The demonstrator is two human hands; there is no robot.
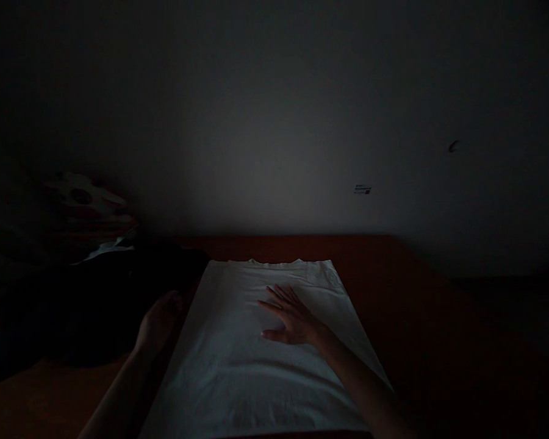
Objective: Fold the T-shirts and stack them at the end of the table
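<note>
Spread flat across the lower centre of the frame, a pale white piece of thin fabric; narrower at the far edge, wider toward the bottom; creased in soft folds in the lower half, slightly wavy along the far edge. Beneath it, a reddish-brown wooden table, reaching back to a plain grey wall.

Over the upper middle of the fabric, right of centre, the right hand; open, palm down, with fingers fanned toward the upper left and thumb apart; gripping nothing; too dark to tell how firmly pressed down. Just beside the fabric's left edge, the left hand; loosely curled, with fingertips lost in shadow; impossible to tell whether anything is pinched there.

At left, near the left hand, a large black heap of cloth; behind it, in the left middle of the frame, a bulky white-and-red object, too dim to identify. On the wall, right of centre, a small printed label; farther right and higher, a small dark curved mark.
</note>
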